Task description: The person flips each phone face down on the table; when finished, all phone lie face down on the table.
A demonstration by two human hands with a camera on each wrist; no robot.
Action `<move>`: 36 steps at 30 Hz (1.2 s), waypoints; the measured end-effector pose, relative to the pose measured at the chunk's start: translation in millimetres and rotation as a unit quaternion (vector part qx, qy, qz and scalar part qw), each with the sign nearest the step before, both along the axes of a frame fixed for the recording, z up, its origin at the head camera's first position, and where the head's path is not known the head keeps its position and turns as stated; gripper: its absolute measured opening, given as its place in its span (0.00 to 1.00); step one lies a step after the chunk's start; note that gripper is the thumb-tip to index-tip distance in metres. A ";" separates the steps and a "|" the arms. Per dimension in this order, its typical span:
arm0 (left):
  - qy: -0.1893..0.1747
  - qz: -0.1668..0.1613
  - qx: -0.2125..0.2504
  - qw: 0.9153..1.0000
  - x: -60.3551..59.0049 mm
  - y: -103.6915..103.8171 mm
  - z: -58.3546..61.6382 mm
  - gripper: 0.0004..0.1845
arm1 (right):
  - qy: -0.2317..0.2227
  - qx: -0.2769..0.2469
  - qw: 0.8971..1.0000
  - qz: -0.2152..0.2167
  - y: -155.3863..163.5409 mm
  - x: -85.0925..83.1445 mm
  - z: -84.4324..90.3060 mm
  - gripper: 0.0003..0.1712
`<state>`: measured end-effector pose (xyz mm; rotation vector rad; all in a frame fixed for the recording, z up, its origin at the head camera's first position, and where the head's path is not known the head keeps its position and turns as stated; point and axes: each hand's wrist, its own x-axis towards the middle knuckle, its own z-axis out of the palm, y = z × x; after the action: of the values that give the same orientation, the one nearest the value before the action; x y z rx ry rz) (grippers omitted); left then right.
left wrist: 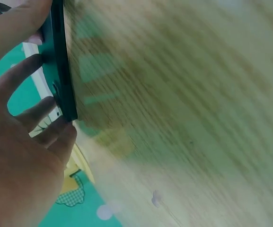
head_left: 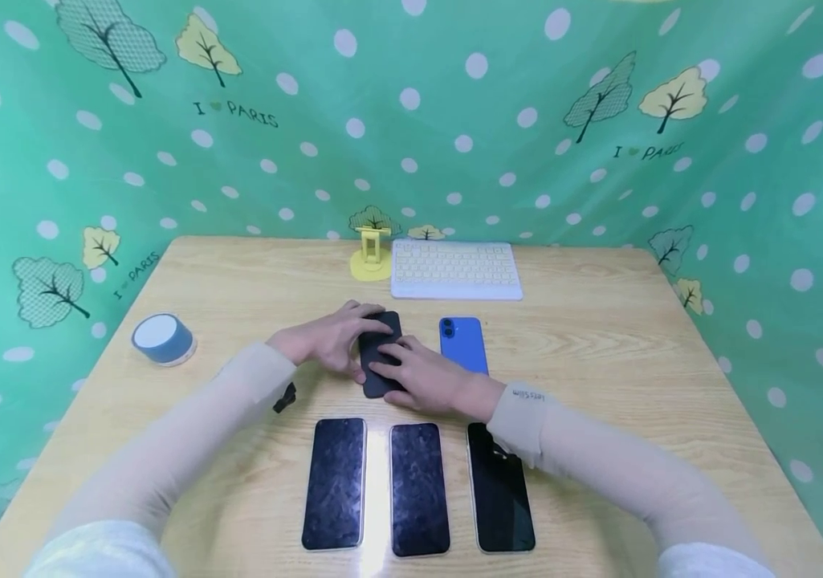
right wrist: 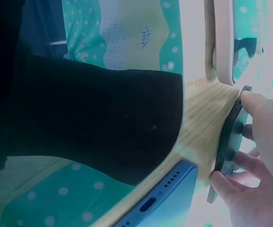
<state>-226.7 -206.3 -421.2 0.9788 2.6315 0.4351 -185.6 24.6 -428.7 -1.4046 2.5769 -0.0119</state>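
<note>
A black phone lies in the middle of the table, with both hands on it. My left hand holds its left side, thumb near the lower corner and fingers over the upper end. From the right, my right hand grips the same phone, fingers across its upper face and thumb at the lower edge. In the right wrist view the black phone shows between thumb and fingers. Beside the right hand lies a blue phone, camera side up, its lower end partly hidden by the wrist.
In front lie three dark-screened phones: left, middle and right, the last partly under the right forearm. Behind stand a yellow phone stand and a white keyboard. A blue-and-white round object sits far left.
</note>
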 end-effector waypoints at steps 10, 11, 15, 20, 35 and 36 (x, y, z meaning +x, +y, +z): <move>0.030 -0.003 0.020 0.999 12.6 -12.7 15.8 0.48 | 0.007 -0.021 1.000 0.008 3.0 -3.6 14.7 0.34; 0.031 -0.002 0.022 0.999 15.5 -14.7 17.9 0.48 | 0.013 -0.026 1.000 0.012 2.8 -2.3 16.1 0.34; 0.033 0.004 0.027 0.999 31.7 -23.7 24.0 0.50 | 0.030 -0.046 0.998 0.036 1.2 6.9 20.1 0.31; 0.025 0.007 0.039 0.999 59.1 -36.1 25.7 0.48 | 0.048 -0.072 0.994 0.070 -1.2 27.7 22.2 0.29; 0.002 -0.057 0.039 0.998 126.6 -40.8 2.5 0.55 | 0.134 -0.001 0.969 0.210 -23.5 114.3 12.1 0.40; 0.002 -0.057 0.038 0.998 129.1 -39.6 1.7 0.55 | 0.141 0.000 0.967 0.215 -24.5 118.1 10.7 0.40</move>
<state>-97.5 -246.0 -419.5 1.1484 2.5629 0.5084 -67.6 0.1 -418.0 -2.0651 2.4102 0.2729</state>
